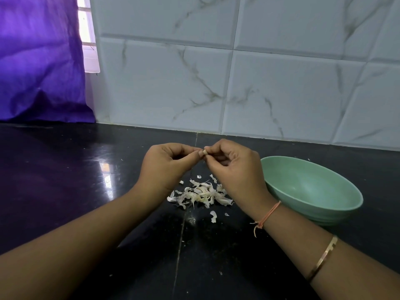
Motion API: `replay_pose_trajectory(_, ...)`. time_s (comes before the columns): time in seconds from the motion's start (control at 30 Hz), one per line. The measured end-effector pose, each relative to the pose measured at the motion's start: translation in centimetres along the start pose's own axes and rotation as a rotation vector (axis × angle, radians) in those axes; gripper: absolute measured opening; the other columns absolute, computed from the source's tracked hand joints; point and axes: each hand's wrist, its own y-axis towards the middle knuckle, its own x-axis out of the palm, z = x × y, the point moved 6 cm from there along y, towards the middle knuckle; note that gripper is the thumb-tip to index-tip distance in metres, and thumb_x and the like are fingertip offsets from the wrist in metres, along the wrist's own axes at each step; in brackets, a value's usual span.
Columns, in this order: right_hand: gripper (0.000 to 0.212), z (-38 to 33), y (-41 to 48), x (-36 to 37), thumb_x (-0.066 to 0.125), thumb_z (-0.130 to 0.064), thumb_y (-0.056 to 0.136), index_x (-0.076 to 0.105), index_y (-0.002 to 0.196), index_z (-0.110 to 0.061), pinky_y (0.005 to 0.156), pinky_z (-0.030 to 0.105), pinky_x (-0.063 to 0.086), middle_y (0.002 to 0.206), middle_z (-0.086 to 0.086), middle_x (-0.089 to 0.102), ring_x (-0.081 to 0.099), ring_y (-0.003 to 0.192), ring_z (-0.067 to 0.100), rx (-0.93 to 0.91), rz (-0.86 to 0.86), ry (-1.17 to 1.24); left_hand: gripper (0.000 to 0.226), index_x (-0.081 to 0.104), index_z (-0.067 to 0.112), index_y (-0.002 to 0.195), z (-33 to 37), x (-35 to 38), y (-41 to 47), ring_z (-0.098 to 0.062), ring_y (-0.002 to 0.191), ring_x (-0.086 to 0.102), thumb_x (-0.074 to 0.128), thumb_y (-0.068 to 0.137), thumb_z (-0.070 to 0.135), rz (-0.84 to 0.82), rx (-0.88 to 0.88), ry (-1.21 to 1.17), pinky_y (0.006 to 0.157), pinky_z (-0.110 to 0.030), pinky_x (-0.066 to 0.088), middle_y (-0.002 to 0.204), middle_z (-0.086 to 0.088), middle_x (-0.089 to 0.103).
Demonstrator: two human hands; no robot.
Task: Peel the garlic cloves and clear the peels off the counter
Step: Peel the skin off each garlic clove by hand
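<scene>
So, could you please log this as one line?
left hand, right hand: pinching garlic clove | peels: piled on counter | bowl: beside peels

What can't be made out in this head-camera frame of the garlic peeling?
- Garlic clove: head view, mostly covered by the pinching fingertips of left hand and right hand; how far it's peeled is unclear.
- Green bowl: head view, left part behind the right hand; contents there unseen.
- Peel pile: head view, too small to tell if cloves lie among it.

Mint-green bowl [311,189], glossy black counter [65,180]
</scene>
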Motion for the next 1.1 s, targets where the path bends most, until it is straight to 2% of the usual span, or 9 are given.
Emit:
replay_pose_trajectory(0.13,0.005,-0.2,-0.1,0.1,0.071,-0.003,0.078,0.070,0.076,-0.008,0.066,0.023,0.056,0.080,-0.007,0.071,0.067,0.074,0.004,-0.052,-0.002,-0.069,0.009,0.073,0.018,0.073,0.0,0.0,-0.1,0.001,0.054,0.052,0.071,0.078,0.011,0.018,-0.017,0.017,0.052,-0.011,0.042,0.054,0.008,0.064)
replay_pose_trajectory(0.23,0.005,-0.3,-0.2,0.2,0.071,-0.005,0.077,0.069,0.076,-0.009,0.067,0.028,0.057,0.080,-0.002,0.073,0.068,0.073,0.005,-0.051,-0.008,-0.076,0.013,0.072,0.018,0.069,-0.2,0.0,-0.1,-0.008,0.057,0.050,0.068,0.077,0.009,0.037,-0.049,-0.005,0.054,-0.019,0.042,0.055,0.004,0.062)
replay_pose_trajectory(0.37,0.010,-0.3,-0.2,0.5,0.068,-0.001,0.077,0.069,0.074,-0.011,0.068,0.020,0.056,0.078,-0.007,0.071,0.067,0.071,0.002,0.009,-0.025,-0.015,0.014,0.070,0.017,0.064,-1.0,0.1,0.0,-0.015,0.063,0.049,0.068,0.077,0.010,0.043,-0.125,-0.092,0.063,-0.029,0.041,0.063,-0.007,0.060)
replay_pose_trajectory(0.5,0.019,0.4,0.0,0.7,0.069,-0.002,0.079,0.067,0.075,-0.020,0.069,0.020,0.055,0.075,-0.004,0.070,0.065,0.068,0.005,0.152,-0.064,0.132,0.020,0.067,0.016,0.058,-1.6,0.4,0.1,-0.013,0.063,0.051,0.070,0.076,0.012,0.019,-0.204,-0.201,0.066,-0.026,0.046,0.067,-0.009,0.060)
replay_pose_trajectory(0.6,0.016,0.7,-0.2,1.0,0.067,-0.001,0.081,0.067,0.087,-0.016,0.071,0.029,0.056,0.077,0.006,0.071,0.065,0.068,0.015,0.255,-0.112,0.276,0.021,0.061,0.009,0.060,-1.8,0.6,0.1,-0.013,0.063,0.049,0.063,0.081,0.006,0.015,-0.244,-0.231,0.061,-0.019,0.046,0.073,-0.013,0.057)
replay_pose_trajectory(0.73,0.019,0.7,-0.3,1.2,0.062,0.006,0.083,0.068,0.087,-0.011,0.069,0.024,0.057,0.076,0.009,0.070,0.065,0.066,0.013,0.325,-0.125,0.460,0.017,0.060,0.007,0.065,-2.3,0.7,0.1,-0.009,0.057,0.048,0.060,0.081,0.003,0.021,-0.321,-0.282,0.059,-0.018,0.046,0.067,-0.007,0.054)
replay_pose_trajectory(0.9,0.012,1.1,-0.4,1.1,0.058,0.008,0.085,0.063,0.090,0.000,0.072,0.026,0.058,0.074,0.011,0.068,0.066,0.069,0.015,0.460,-0.079,0.723,0.020,0.062,0.009,0.067,-3.0,1.0,0.1,-0.007,0.053,0.051,0.056,0.085,0.004,0.052,-0.431,-0.398,0.061,-0.019,0.048,0.058,0.000,0.058)
replay_pose_trajectory(1.0,0.010,0.9,-0.6,1.4,0.057,0.007,0.086,0.062,0.091,0.001,0.074,0.027,0.058,0.079,0.014,0.068,0.067,0.073,0.018,0.493,-0.071,0.785,0.018,0.062,0.008,0.069,-3.0,1.1,0.0,-0.005,0.049,0.053,0.054,0.086,0.006,0.052,-0.458,-0.420,0.067,-0.023,0.048,0.052,0.003,0.057)
replay_pose_trajectory(1.1,0.009,0.9,-0.7,1.4,0.056,0.008,0.086,0.060,0.093,0.003,0.074,0.027,0.058,0.085,0.019,0.069,0.068,0.076,0.021,0.495,-0.048,0.793,0.015,0.060,0.004,0.076,-2.9,1.1,-0.2,-0.005,0.052,0.057,0.051,0.087,0.006,0.058,-0.471,-0.485,0.062,-0.019,0.054,0.058,0.000,0.060)
